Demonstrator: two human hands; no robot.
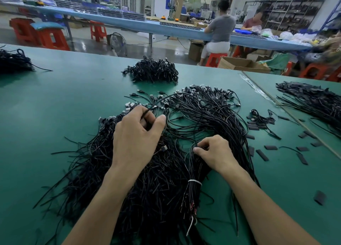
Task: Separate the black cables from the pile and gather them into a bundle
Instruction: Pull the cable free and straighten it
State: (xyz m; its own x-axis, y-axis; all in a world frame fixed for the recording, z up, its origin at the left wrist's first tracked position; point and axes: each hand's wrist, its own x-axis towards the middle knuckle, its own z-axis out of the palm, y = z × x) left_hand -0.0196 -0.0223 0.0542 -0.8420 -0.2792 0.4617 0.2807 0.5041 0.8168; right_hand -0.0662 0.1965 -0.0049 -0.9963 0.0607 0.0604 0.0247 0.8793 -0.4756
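Hundreds of black cables (212,115) fan across the table under my wrists, their long axes running away from me toward the connector ends; my left hand (136,134), nearer the loose strands, pinches one cable (171,95) arcing up and right, while my right hand (214,152) pinches strands just above the white tie (195,182)

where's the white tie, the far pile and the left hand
white tie (195,182), head view, middle of the band
far pile (153,71), head view, centre of the heap
left hand (135,136), head view, back of the hand
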